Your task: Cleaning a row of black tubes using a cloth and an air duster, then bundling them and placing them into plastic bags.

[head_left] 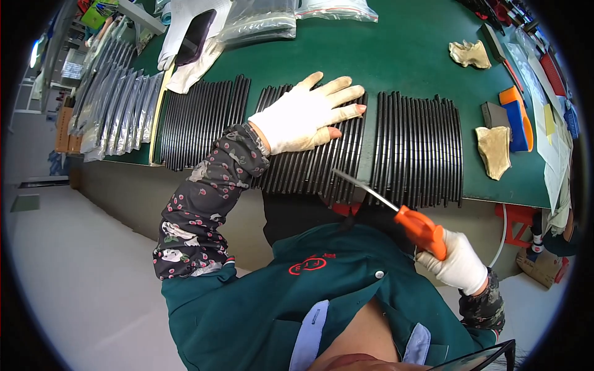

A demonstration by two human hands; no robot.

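My left hand (306, 114), in a white fingerless glove, lies flat with fingers spread on the middle batch of thin black strips (312, 164) laid side by side on a green mat (396, 55). My right hand (456, 263), in a white glove, grips the orange handle of a screwdriver (396, 213). Its metal shaft points up-left, the tip hovering at the near edge of the middle batch. A left batch of black strips (201, 120) and a right batch of black strips (421, 148) flank the middle one.
Clear bagged strips (114, 102) lean at the far left. White gloves and a dark phone (192, 40) lie at the back, with plastic bags (266, 18). Yellowish cloths (495, 148), a grey block (495, 114) and an orange-blue tool (516, 117) sit on the right.
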